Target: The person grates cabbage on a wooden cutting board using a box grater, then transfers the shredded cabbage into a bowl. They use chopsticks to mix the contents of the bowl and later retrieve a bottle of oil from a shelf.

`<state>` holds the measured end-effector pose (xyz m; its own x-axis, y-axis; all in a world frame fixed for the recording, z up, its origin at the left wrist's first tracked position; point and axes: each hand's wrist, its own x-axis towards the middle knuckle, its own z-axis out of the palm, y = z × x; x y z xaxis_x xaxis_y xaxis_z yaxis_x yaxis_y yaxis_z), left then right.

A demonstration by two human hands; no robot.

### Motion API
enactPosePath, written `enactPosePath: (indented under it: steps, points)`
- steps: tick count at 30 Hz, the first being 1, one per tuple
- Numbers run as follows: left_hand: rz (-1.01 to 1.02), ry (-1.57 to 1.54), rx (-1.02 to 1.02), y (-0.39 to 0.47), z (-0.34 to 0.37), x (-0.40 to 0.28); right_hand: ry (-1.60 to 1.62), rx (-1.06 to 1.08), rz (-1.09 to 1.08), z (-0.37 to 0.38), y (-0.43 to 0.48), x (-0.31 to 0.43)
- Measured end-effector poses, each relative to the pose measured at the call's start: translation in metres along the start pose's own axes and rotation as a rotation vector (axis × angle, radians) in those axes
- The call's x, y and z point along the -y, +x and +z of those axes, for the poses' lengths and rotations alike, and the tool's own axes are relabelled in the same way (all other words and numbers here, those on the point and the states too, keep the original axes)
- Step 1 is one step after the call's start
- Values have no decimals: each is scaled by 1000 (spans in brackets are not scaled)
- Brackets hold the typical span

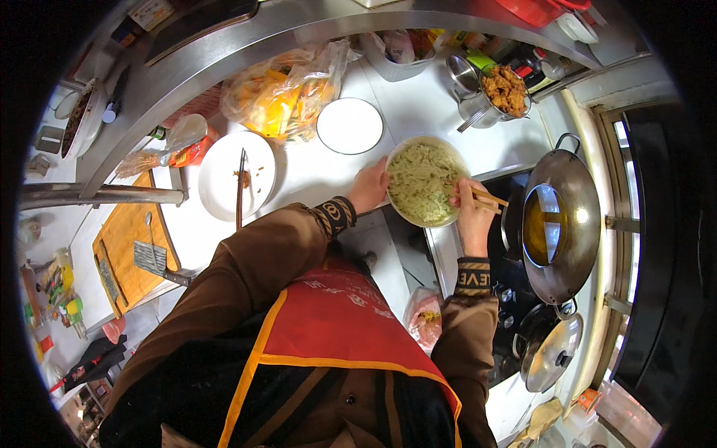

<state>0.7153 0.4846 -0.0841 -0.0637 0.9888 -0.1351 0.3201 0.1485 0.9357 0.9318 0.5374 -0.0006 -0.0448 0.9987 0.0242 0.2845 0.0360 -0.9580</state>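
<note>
A bowl (428, 224) full of pale green shredded vegetable (423, 173) is tilted slightly toward me at the counter's front edge. My left hand (368, 186) grips its left rim. In my right hand (471, 210) is a pair of wooden chopsticks (493, 204), their tips down in the shreds at the bowl's right side. Close by on the right, a wok (577, 224) with yellowish oil (540, 235) in its bottom sits on the black gas stove (507, 269). Behind the bowl lies a white dish (350, 126) with a dark rim.
Left stands a white plate (215, 190) with dark chopsticks (241, 190) and brown food bits. A wooden cutting board (131, 235) carries a cleaver (151, 256). Fried food (504, 89) fills a strainer over a metal pot (476, 112). A lidded pan (552, 353) sits nearer on the stove.
</note>
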Motion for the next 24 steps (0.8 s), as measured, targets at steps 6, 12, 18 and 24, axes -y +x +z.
enactPosePath:
  steps: [6, 12, 18, 24]
  points:
    - [-27, -31, 8, -2, -2, -5, 202, 138, 48, 13, -14, 1]
    - [-21, 22, 2, 1, -1, 1, -82, 77, -146, 16, 7, -12]
    - [70, 95, -72, 3, 1, 4, -30, -139, -13, -14, 28, 0]
    - [-20, 22, 3, -1, -5, -9, -25, 122, -6, 12, 34, -1]
